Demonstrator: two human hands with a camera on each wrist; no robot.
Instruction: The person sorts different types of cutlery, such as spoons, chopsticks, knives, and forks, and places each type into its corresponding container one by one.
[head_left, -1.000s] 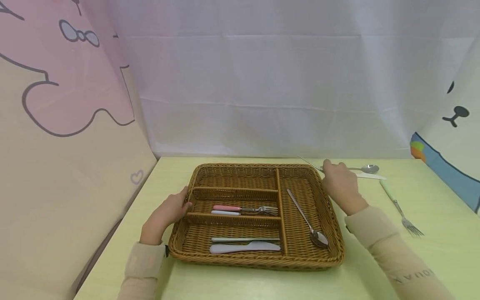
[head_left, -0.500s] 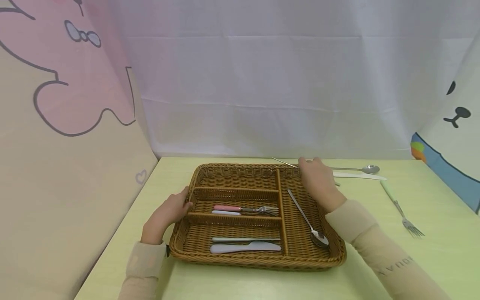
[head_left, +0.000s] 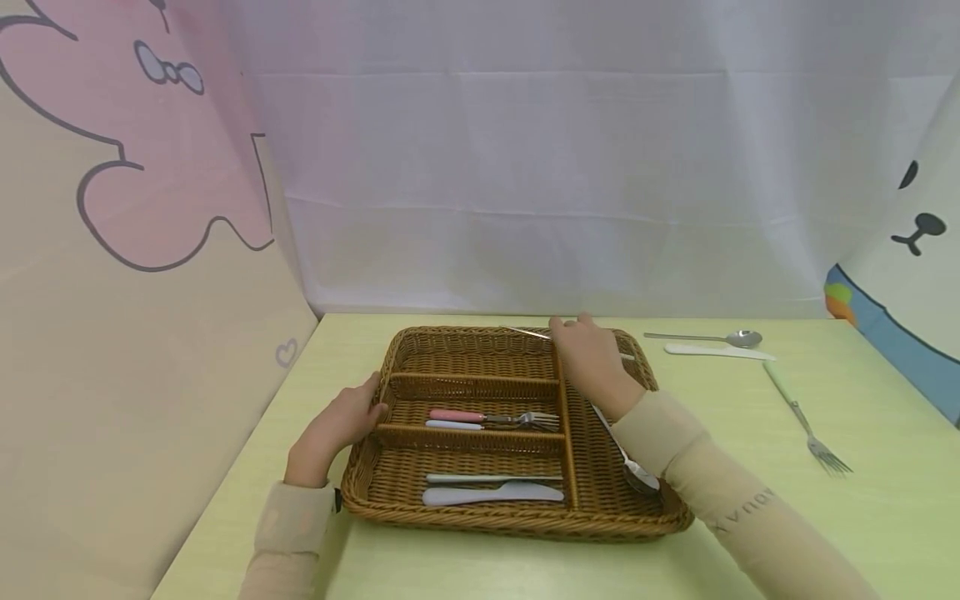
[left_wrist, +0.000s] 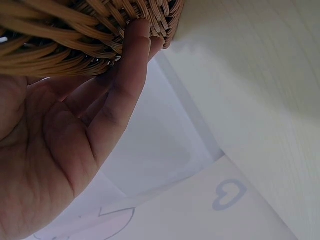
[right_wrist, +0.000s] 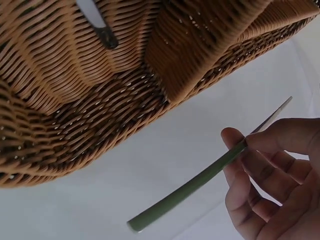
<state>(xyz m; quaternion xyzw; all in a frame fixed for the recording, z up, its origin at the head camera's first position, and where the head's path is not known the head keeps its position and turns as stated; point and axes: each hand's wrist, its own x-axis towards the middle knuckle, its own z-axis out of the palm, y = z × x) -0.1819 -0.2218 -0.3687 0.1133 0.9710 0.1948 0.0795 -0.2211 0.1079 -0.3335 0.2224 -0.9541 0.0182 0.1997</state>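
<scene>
A brown wicker cutlery basket (head_left: 517, 525) with compartments stands on the table. At its left side my left hand (head_left: 341, 421) holds the rim; in the left wrist view, fingers (left_wrist: 122, 95) lie against the outer weave. My right hand (head_left: 592, 362) is above the basket's back edge, pinching a green-handled knife (right_wrist: 185, 195) between thumb and fingers. Its thin blade (head_left: 525, 332) points left. Inside, the middle left compartment holds a pink-handled fork (head_left: 457, 415) and a light blue handle (head_left: 453, 425). A white knife (head_left: 491, 494) and a thin pale green piece (head_left: 491, 478) lie in front.
Spoons (head_left: 641, 479) lie in the long right compartment, partly behind the right sleeve. Right of the basket on the table are a spoon (head_left: 742, 338), a white knife (head_left: 716, 352) and a green-handled fork (head_left: 806, 425). A cloth curtain (head_left: 525, 192) hangs behind the table.
My right hand has moved left with the green-handled knife, from beside the basket's back right corner to over its back edge. The left hand stays at the rim.
</scene>
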